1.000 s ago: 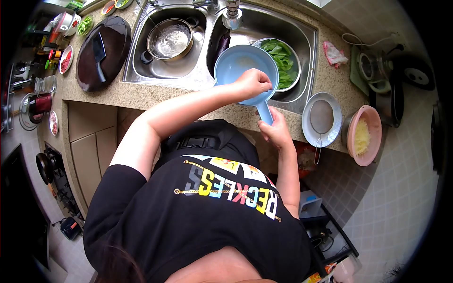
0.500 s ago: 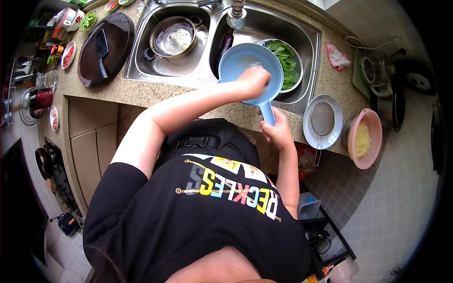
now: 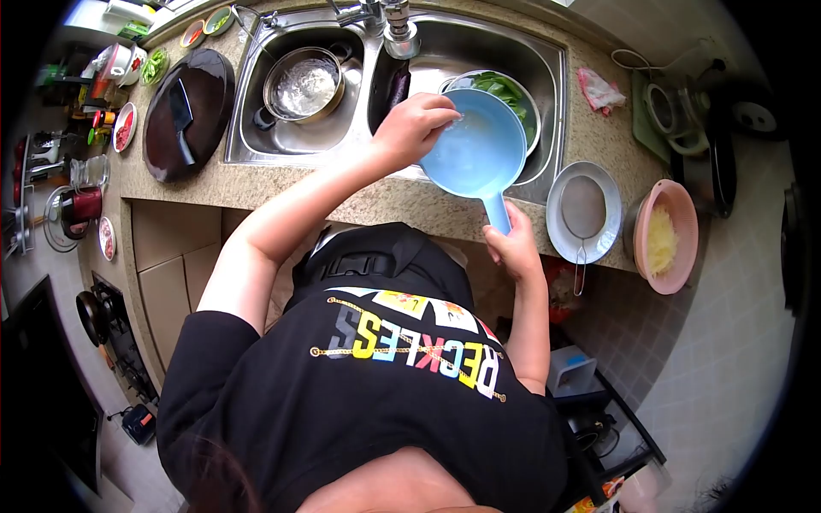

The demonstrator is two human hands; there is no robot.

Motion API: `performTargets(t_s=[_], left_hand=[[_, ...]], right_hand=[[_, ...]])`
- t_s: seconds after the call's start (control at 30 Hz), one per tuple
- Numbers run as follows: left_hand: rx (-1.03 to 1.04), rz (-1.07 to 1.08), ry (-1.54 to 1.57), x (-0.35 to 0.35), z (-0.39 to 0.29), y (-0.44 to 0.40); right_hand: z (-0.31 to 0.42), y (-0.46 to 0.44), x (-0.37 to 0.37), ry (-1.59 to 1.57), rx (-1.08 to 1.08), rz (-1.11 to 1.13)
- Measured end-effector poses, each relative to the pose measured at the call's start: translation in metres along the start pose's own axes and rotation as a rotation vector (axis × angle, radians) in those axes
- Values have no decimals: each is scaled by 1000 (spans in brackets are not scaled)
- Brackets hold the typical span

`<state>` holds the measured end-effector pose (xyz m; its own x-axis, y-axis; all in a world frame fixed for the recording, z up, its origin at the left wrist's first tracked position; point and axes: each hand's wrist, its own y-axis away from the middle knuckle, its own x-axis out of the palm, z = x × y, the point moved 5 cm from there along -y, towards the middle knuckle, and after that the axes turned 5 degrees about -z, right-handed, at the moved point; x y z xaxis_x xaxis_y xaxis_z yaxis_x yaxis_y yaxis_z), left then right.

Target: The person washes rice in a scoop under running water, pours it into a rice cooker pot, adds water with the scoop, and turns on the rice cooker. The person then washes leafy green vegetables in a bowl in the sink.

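My right hand [image 3: 515,241] grips the handle of a light blue plastic water dipper [image 3: 475,190], tilted over the front edge of the right sink basin. Clear or slightly cloudy liquid seems to lie in it. At the dipper's left rim is my left hand [image 3: 416,126], its fingers pinched together. Something small and whitish shows at the fingertips, too unclear to name. Behind the dipper, partly covered, a metal bowl [image 3: 536,128] holds green leaves [image 3: 498,87] in the basin. A dark purple eggplant [image 3: 399,85] lies at the basin's left wall.
A pot [image 3: 336,104] with water stands in the left basin. Left of the sink, a cleaver [image 3: 182,120] lies on a dark round board [image 3: 209,137]. To the right are a strainer [image 3: 581,207] over a white bowl [image 3: 614,224] and a pink basket [image 3: 686,224] with pale shreds. The faucet [image 3: 399,34] hangs above.
My left hand has moved from over the dipper's middle to its left rim. The dipper has shifted slightly right and toward me, still in my right hand. The whole view has shifted slightly.
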<state>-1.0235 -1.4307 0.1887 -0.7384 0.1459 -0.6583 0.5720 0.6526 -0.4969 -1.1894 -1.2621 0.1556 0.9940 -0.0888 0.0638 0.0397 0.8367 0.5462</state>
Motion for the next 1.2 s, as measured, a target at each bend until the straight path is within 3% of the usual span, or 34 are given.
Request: performTargets(t_s=[0.07, 0.17, 0.37, 0.53, 0.87, 1.03, 1.2], left_hand=[[9, -114, 2, -14, -2, 8], [-340, -174, 73, -15, 16, 29], [-552, 145, -48, 29, 66, 91], [-454, 123, -98, 47, 64, 100], [-353, 363, -33, 57, 79, 94], [-384, 338, 13, 62, 81, 92], [-456, 202, 19, 81, 66, 78]], right_hand=[[0, 5, -10, 12, -2, -26], [0, 11, -25, 4, 6, -43], [3, 22, -45, -240, 18, -20], [9, 27, -53, -250, -65, -142], [54, 72, -74, -387, -214, -408], [89, 119, -130, -467, -254, -481], [122, 159, -236, -346, -317, -698]])
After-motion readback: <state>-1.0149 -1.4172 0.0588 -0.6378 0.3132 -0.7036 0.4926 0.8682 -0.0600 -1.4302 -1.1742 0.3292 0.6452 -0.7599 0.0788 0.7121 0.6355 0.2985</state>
